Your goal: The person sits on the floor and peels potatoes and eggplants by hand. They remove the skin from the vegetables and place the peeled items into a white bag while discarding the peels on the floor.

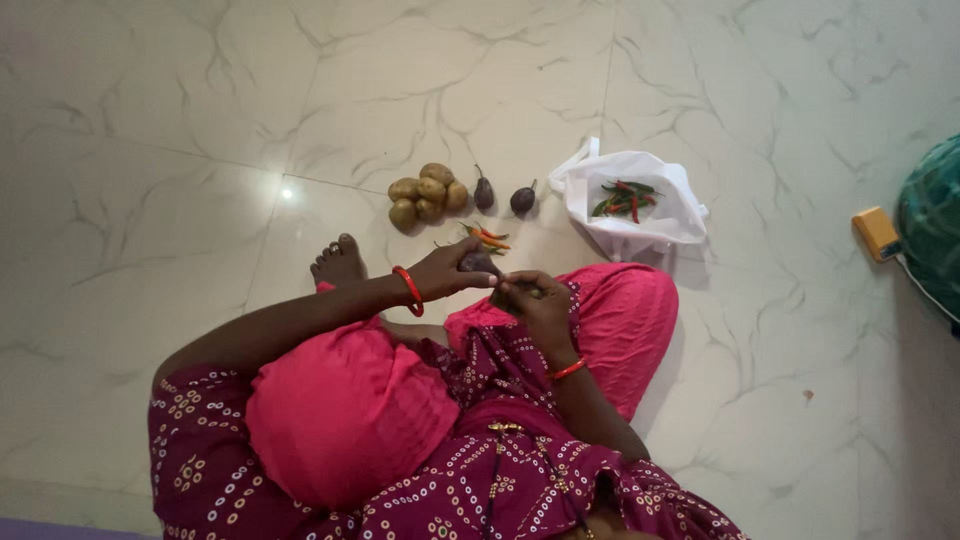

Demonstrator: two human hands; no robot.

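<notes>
Your left hand (448,270) grips a small dark aubergine (480,263) over your lap, fingers closed round it; your right hand (535,303) is curled shut at its lower end, on what I cannot tell. If there is a blade in there, a slip on that smooth skin could nick your left fingers, being so close. Just past your foot (338,263) lie loose chillies (487,238), then potatoes (428,193) and two more aubergines (503,195) on the glossy white marble floor (150,150), where round things could roll. A white bag (672,215) of chillies sits beyond.
</notes>
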